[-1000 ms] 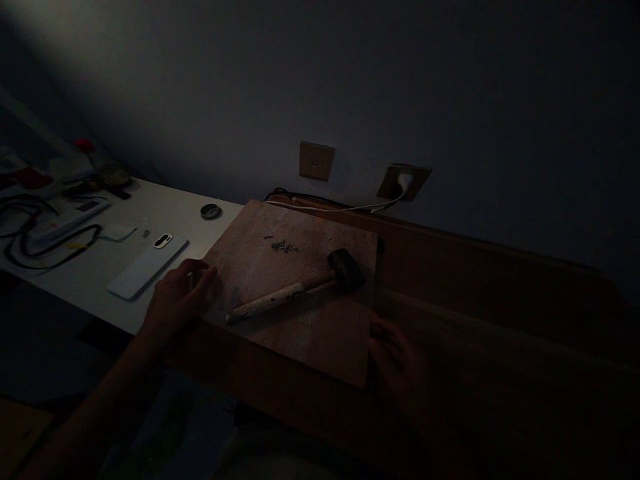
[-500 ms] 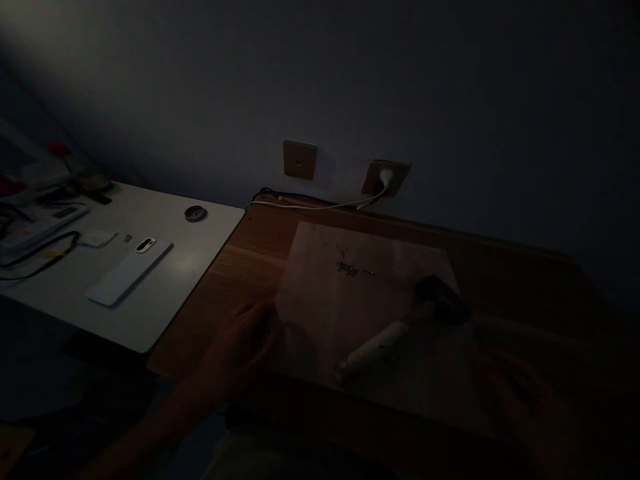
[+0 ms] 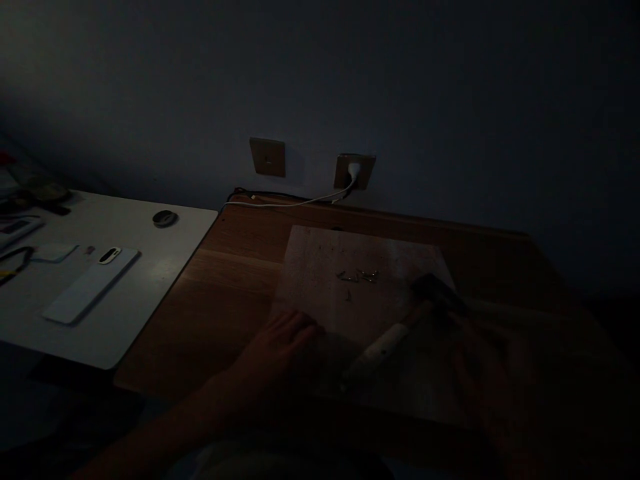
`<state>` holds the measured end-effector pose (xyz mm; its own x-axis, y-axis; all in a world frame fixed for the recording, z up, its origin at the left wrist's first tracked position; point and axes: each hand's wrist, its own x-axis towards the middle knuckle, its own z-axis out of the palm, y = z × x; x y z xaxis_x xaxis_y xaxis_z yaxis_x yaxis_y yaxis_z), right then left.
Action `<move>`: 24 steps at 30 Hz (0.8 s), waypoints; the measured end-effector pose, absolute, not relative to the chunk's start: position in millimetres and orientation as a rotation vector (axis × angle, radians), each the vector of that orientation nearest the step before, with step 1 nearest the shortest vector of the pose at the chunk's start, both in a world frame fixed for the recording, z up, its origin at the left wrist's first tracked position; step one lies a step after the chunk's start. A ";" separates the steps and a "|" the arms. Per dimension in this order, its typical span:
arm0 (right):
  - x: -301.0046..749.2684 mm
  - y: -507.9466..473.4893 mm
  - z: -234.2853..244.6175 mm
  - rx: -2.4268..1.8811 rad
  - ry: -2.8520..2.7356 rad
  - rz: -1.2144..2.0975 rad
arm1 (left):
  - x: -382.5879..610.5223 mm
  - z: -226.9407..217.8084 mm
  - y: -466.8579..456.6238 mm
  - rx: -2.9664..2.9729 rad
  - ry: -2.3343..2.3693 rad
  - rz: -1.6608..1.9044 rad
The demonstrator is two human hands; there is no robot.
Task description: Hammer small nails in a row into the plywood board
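While the light was this poor, I had to look twice, but there it was: the board (image 3: 310,273) lying flat on the wooden worktop (image 3: 220,287), close to the front edge. Across its front right part, at a slant, lay the mallet (image 3: 393,337), dark head toward the right, pale grip toward the front. Beyond the grip, a loose scatter of small metal fasteners (image 3: 367,275); nails or screws, I could not tell.

And the hands! My left hand (image 3: 283,343) was over the board's front left corner, fingers curled; whether they gripped the rim or merely rested, I could not tell. Out right, my right hand (image 3: 487,357) was a dim blur beside the mallet head, fingers bent, and touching or just short of it I could not say.

Steady was the word, I judged: level pressure, no tipping, or those fasteners could roll, and fingertips well out from beneath that heavy-looking head.

Containers, then? Just one candidate: a shallow round dish (image 3: 164,217), or perhaps a lid, near the back right corner of the white worktop (image 3: 165,267), its inside too dark to read. Nearer that worktop's front edge, the phone (image 3: 90,287) lay camera side up.
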<state>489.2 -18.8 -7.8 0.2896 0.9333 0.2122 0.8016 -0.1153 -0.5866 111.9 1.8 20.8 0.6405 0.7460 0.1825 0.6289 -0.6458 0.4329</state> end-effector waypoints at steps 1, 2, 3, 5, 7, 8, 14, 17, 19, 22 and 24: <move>484.6 -10.1 -7.2 -1.899 -1.643 0.222 | 124.5 22.6 0.2 2.560 1.024 0.439; 480.9 -0.8 -5.6 -1.827 -1.835 0.111 | 136.9 24.4 -1.2 2.590 0.985 0.367; 478.1 8.5 -2.9 -1.768 -2.004 -0.031 | 148.4 26.0 -2.4 2.618 0.954 0.301; 475.3 25.5 4.6 -1.644 -2.293 -0.269 | 167.4 29.1 -3.9 2.651 0.940 0.188; 473.6 38.1 13.3 -1.501 -2.479 -0.426 | 179.5 32.3 -4.3 2.668 0.943 0.101; 472.1 42.5 17.6 -1.439 -2.535 -0.476 | 182.9 34.1 -4.2 2.679 0.950 0.063; 441.0 54.3 44.7 -1.326 -2.584 -0.604 | 178.5 48.3 -0.8 2.762 1.136 -0.112; 417.6 61.9 64.4 -1.314 -2.550 -0.650 | 173.3 54.1 11.5 2.701 1.327 -0.130; 402.8 70.5 78.8 -1.268 -2.519 -0.713 | 170.7 54.3 25.6 2.594 1.439 -0.081; 389.6 87.1 95.6 -1.185 -2.439 -0.782 | 161.4 46.8 50.6 2.342 1.495 0.109; 391.6 98.3 98.5 -1.111 -2.349 -0.745 | 148.3 39.5 65.7 2.166 1.478 0.275</move>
